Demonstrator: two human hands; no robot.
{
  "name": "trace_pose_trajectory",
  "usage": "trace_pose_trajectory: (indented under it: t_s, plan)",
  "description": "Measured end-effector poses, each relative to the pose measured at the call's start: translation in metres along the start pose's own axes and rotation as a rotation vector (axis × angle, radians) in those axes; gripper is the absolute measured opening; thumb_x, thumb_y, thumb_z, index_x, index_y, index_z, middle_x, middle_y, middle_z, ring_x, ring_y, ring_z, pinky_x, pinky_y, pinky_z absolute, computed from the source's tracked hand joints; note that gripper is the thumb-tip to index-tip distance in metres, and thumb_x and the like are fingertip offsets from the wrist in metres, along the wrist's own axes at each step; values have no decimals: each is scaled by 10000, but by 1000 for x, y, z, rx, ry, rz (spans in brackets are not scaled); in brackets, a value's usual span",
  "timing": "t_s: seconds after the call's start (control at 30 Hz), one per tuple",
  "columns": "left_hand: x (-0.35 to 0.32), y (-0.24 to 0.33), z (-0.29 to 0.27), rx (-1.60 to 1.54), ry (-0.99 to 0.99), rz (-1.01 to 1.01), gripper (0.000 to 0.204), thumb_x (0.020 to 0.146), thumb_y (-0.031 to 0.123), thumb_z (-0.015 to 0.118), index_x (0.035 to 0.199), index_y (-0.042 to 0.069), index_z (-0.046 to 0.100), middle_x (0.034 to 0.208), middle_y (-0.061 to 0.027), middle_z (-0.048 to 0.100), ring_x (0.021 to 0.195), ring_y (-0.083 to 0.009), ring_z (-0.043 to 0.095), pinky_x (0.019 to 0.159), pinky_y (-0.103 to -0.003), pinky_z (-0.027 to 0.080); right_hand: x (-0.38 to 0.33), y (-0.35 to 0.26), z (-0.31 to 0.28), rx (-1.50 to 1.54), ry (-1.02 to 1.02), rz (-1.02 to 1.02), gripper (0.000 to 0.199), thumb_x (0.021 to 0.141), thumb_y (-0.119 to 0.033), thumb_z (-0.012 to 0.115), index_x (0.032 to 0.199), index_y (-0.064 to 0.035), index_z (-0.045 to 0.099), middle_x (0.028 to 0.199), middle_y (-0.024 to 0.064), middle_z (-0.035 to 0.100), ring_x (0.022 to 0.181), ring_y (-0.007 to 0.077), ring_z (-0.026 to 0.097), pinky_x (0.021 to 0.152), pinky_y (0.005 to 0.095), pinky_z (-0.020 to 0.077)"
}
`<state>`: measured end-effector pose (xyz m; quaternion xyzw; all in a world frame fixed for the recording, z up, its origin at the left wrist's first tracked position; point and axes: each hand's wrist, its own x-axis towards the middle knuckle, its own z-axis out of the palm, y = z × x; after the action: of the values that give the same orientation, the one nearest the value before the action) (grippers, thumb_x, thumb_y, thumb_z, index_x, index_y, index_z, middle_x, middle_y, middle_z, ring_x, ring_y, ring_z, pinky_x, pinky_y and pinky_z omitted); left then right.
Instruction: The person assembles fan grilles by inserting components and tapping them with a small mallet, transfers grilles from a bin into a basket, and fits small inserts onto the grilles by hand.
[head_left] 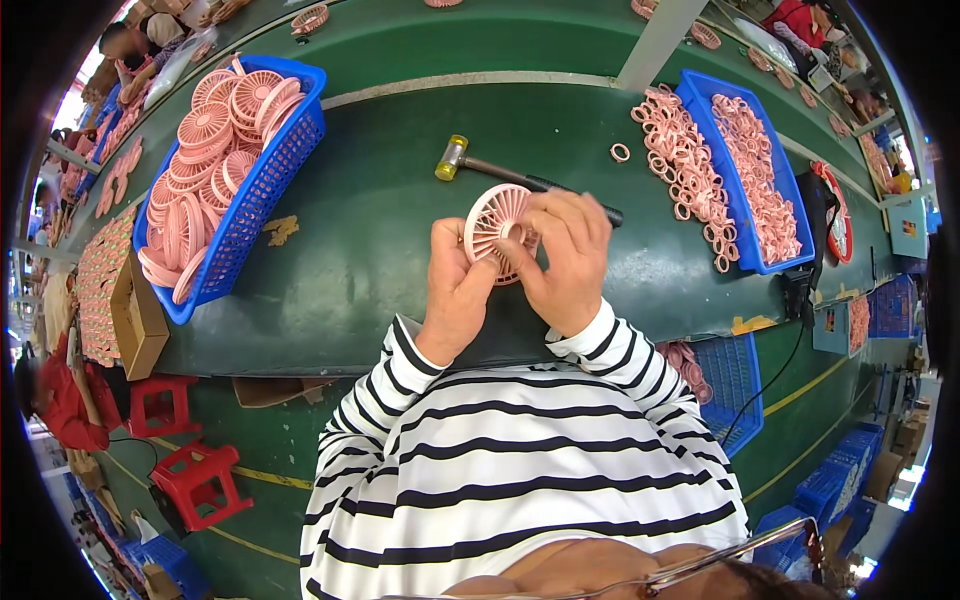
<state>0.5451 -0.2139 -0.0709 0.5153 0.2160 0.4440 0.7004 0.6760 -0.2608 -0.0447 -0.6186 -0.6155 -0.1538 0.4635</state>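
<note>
A round pink slatted fan grille (488, 212) is held up in front of me, tilted, above the green worktable. My left hand (455, 290) is closed on its lower left edge, thumb on the front. My right hand (570, 265) closes round the right side, its thumb pressed near the hub and its fingers slightly blurred. A small pink ring seems to sit at the hub, partly hidden by that thumb. Just beyond lies a mallet with a yellow-faced head (452, 158); its dark handle runs behind my right hand.
At left stands a blue basket (300, 135) heaped with pink grilles. Small pink rings (680, 160) are piled beside a blue tray (780, 185) of more rings at right. One loose ring (620, 153) lies nearby. Red stools (200, 485) stand on the floor at left.
</note>
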Motion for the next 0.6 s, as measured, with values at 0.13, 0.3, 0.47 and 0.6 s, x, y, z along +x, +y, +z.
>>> trace_pose_trajectory:
  t_s: [0.13, 0.3, 0.47, 0.6]
  plan:
    - [-1, 21, -2, -275, -161, -205, 514, 846, 9, 505, 1331, -32, 339, 1261, -124, 499, 1172, -165, 505, 989, -321, 431, 6, 11, -24, 33, -247, -212, 210, 772, -254, 722, 963, -167, 721, 1178, -55, 654, 1319, 270, 423, 1120, 564, 118]
    - [-8, 15, -7, -242, -190, -281, 473, 916, 137, 574, 1319, -28, 389, 1221, -118, 534, 1118, -161, 542, 957, -304, 451, 21, 27, -33, 360, -633, -199, 205, 866, -231, 645, 1042, -153, 714, 1232, -22, 630, 1361, 335, 353, 1108, 589, 107]
    - [-5, 16, -17, 608, -20, 237, 386, 907, 118, 612, 1257, -5, 503, 1135, -135, 641, 948, -207, 664, 815, -318, 522, 30, 52, -27, 1024, -751, 316, 346, 945, -137, 535, 1272, -27, 560, 1376, 169, 491, 1316, 274, 420, 1078, 374, 328]
    - [5, 21, -44, 1281, 64, 563, 386, 872, 48, 535, 1258, 67, 535, 1189, -110, 633, 1015, -311, 640, 926, -501, 452, 43, 132, 0, -238, -183, 258, 317, 888, -297, 610, 1026, -13, 635, 933, 192, 636, 867, 367, 604, 750, 419, 489]
